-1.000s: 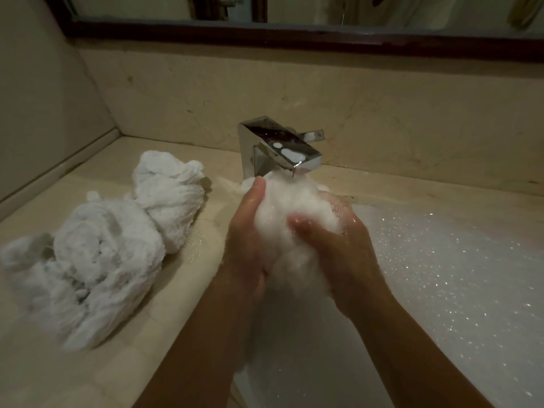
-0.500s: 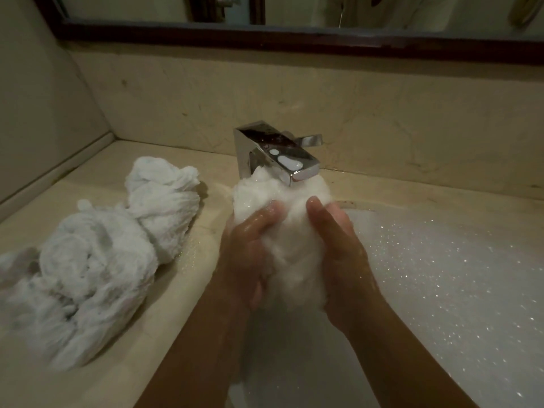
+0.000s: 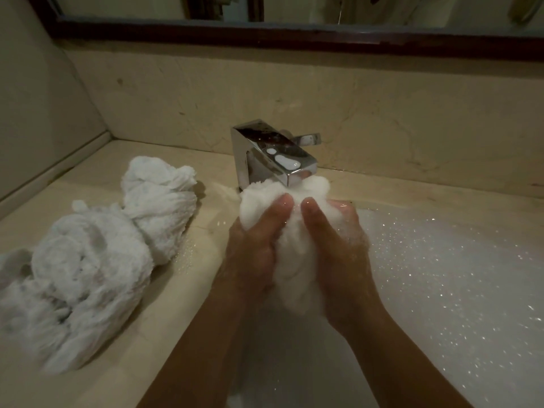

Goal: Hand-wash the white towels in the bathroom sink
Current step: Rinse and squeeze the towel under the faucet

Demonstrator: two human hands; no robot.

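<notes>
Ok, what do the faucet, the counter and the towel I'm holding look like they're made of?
The faucet looks like metal, likely chrome-plated: mirror-bright with sharp reflections. The counter looks like polished stone, perhaps marble or a lookalike: beige, smooth, soft sheen. The towel looks like terry, likely cotton: fuzzy white pile, wet and sudsy.

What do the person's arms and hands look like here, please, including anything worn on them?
Both forearms are bare to the frame's lower edge: no sleeves or cuffs show. The left hand and right hand wear no gloves, and no ring, watch or bracelet is visible. Both hands look wet and glossy, with small soap bubbles clinging to the right one.
</notes>
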